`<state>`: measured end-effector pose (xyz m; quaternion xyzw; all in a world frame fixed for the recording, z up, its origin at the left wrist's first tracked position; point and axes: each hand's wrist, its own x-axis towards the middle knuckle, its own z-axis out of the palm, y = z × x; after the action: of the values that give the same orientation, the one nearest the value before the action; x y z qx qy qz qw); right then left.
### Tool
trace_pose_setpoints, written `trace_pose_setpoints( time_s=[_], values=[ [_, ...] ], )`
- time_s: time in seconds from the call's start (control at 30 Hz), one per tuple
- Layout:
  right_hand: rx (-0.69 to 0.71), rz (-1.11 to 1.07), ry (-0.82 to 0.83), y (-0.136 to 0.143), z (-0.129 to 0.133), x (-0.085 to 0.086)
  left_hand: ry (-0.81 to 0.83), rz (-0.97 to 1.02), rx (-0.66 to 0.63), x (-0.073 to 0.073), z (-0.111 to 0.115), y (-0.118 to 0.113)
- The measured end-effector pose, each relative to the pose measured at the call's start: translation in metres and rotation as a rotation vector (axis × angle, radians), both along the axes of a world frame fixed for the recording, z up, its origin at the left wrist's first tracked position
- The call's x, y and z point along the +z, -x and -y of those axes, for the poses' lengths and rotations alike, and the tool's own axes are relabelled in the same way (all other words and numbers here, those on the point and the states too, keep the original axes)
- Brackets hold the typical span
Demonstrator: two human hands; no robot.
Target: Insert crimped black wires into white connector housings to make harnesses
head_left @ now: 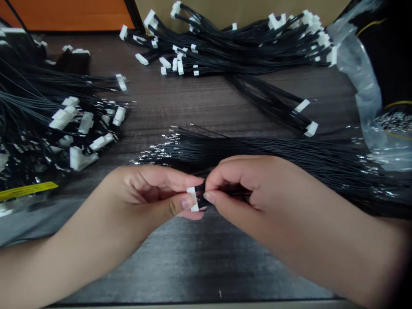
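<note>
A small white plastic connector [193, 198] is pinched between the thumb and fingers of my left hand [157, 193], just above the table. Short black wires [201, 195] come out of its right side. My right hand [244, 182] is closed, with thumb and forefinger gripping black wire right beside the connector. The exact wire ends are hidden by the fingertips. Directly behind both hands lies a long bundle of loose black wires [257, 148] with shiny metal terminals at its ends.
Wired white connectors [64, 116] are heaped at the left near a yellow label strip [28, 190]. Finished-looking black cable harnesses [238, 47] lie across the back. A clear plastic bag [367, 81] with more terminals is at the right. The table's front edge [193, 304] runs along the bottom.
</note>
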<state>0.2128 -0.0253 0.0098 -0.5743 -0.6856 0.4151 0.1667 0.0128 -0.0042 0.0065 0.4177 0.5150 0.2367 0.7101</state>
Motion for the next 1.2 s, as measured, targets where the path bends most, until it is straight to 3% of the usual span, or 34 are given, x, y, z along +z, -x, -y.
trace_pose_setpoints(
  time_s=[0.33, 0.53, 0.67, 0.8, 1.03, 1.2],
  values=[
    [0.023, -0.188, 0.027, -0.013, -0.001, -0.002, 0.043, 0.041, -0.075, 0.003, -0.004, 0.007],
    [0.024, -0.262, 0.048, -0.008, 0.002, -0.009, 0.015, -0.089, 0.004, 0.008, 0.000, 0.005],
    [0.007, -0.329, 0.027, -0.007, 0.005, -0.014, -0.043, -0.126, -0.055, 0.009, 0.000, 0.006],
    [0.044, -0.262, -0.037, -0.008, 0.000, -0.013, -0.062, -0.163, -0.073, 0.007, -0.002, 0.006],
    [0.122, -0.120, -0.159, -0.009, -0.004, -0.003, -0.057, -0.015, -0.028, -0.002, -0.004, 0.004],
    [0.195, -0.012, -0.462, -0.022, 0.005, -0.002, -0.004, 0.052, -0.001, -0.002, -0.006, 0.007]
  ],
)
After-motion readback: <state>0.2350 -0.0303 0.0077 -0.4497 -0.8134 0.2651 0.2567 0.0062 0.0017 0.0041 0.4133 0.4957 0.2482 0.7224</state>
